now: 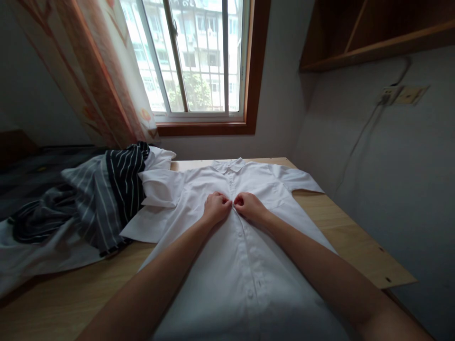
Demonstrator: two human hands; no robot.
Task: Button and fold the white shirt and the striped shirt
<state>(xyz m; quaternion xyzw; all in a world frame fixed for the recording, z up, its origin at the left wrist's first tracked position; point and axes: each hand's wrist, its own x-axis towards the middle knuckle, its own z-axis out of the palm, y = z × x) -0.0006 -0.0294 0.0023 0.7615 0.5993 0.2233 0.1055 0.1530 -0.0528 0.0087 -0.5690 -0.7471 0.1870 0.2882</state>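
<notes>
Pinching the shirt placket (245,246), left hand (217,207) and right hand (250,206) evenly flank its long axis toward the collar (234,165).

The pale wooden surface (341,222) shows bare grain from two to four o'clock, with small dark slots (387,278) near its edge at four, and more bare wood at eight. Spread flat over its middle lies a white shirt (223,265), collar (229,165) at twelve, short sleeves (298,179) out toward ten and two. At nine o'clock, striped cloth (103,203) lies heaped with white cloth (60,258).
</notes>
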